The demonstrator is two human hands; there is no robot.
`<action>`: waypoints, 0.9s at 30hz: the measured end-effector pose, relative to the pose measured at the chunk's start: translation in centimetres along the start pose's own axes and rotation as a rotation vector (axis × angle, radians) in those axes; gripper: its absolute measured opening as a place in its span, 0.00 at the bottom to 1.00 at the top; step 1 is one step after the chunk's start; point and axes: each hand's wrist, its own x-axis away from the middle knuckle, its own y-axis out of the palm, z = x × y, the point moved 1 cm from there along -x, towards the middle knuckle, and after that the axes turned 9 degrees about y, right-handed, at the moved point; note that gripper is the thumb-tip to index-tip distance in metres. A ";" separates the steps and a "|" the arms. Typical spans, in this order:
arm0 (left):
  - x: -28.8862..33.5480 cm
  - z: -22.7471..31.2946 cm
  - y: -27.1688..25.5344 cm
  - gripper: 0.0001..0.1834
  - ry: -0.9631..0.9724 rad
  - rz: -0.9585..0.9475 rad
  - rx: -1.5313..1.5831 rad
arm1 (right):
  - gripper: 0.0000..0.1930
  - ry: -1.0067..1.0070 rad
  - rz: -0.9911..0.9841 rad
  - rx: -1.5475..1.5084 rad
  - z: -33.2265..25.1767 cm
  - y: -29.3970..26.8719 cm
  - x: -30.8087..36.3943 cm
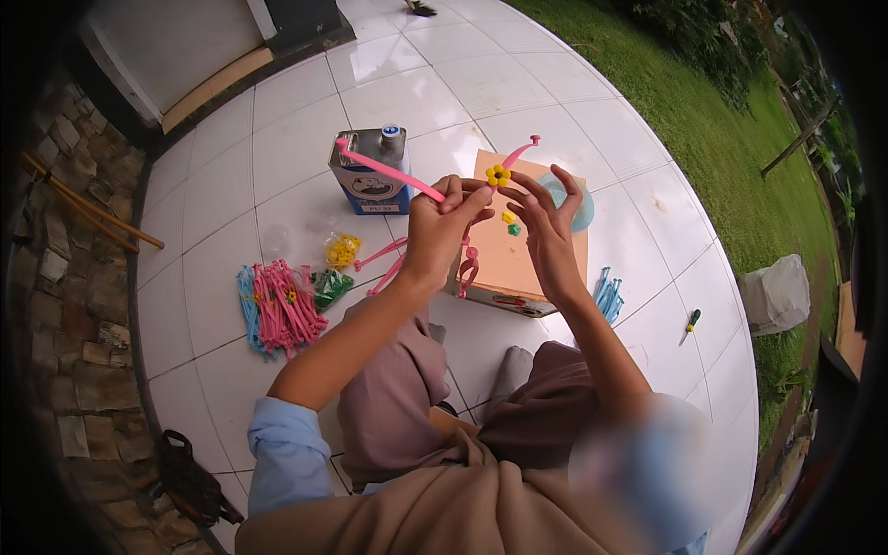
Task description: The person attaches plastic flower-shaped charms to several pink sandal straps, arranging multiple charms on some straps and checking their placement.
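Assembly status: my left hand [442,222] and right hand [546,222] are raised close together, both pinching the yellow flower connector [499,174] between the fingertips. Two pink sticks [384,168] already project from it, one to the left and one up to the right. I judge the work to be at an early stage. A large bundle of pink and blue sticks [277,305] lies unused on the white tile floor [277,129], next to a bag of yellow connectors [342,250]. The cardboard box [518,254] below my hands carries a few loose connectors.
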 end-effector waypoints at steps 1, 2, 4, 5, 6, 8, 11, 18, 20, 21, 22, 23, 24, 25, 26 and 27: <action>-0.8 0.5 -0.4 0.20 -0.098 0.047 0.109 | 0.33 0.096 -0.147 0.022 0.8 0.1 0.2; -1.7 1.0 -1.2 0.18 -0.125 0.007 0.155 | 0.34 0.195 -0.298 0.044 1.4 0.5 0.5; -3.5 1.8 -1.7 0.15 -0.121 0.066 0.257 | 0.35 0.253 -0.476 0.155 3.2 1.1 1.0; -4.6 1.9 -2.2 0.10 -0.118 0.029 0.198 | 0.33 0.244 -0.496 0.130 3.8 1.3 0.9; -5.5 2.4 -3.1 0.10 -0.112 0.036 0.192 | 0.31 0.234 -0.521 0.104 3.9 1.7 0.8; -6.2 3.2 -5.5 0.13 -0.560 -0.067 -0.112 | 0.29 0.233 -0.447 0.063 3.2 2.4 0.5; -4.4 3.2 -7.4 0.18 -0.309 -0.344 -1.065 | 0.26 0.241 -0.329 0.022 1.5 2.3 0.0; -0.7 1.4 -4.9 0.23 1.001 -0.786 -1.376 | 0.30 0.352 -0.310 0.127 0.8 2.2 0.5; -1.1 0.3 -5.8 0.21 0.757 -0.974 -1.244 | 0.32 0.340 -0.456 0.200 0.3 1.1 0.7; -1.2 0.1 -6.2 0.18 0.835 -0.985 -1.196 | 0.30 0.278 -0.449 0.270 0.2 0.8 0.9; -1.2 -0.2 -6.6 0.18 0.838 -0.986 -1.195 | 0.30 0.276 -0.447 0.271 -0.3 0.4 0.9; -1.1 0.1 -6.3 0.15 0.603 -0.882 -1.007 | 0.29 0.264 -0.434 0.337 -1.2 -0.1 0.9; -1.1 0.3 -6.2 0.12 0.373 -0.771 -0.816 | 0.28 0.252 -0.421 0.402 -1.8 -0.7 0.9; -1.3 0.6 -6.0 0.12 0.374 -0.773 -0.814 | 0.26 0.229 -0.377 0.402 -2.0 -1.4 1.0; -1.7 0.8 -6.0 0.11 0.034 -0.675 -0.613 | 0.26 0.228 -0.376 0.403 -2.3 -1.8 1.0; -1.8 0.8 -6.0 0.11 -0.297 -0.563 -0.403 | 0.26 0.226 -0.327 0.386 -2.6 -2.2 0.9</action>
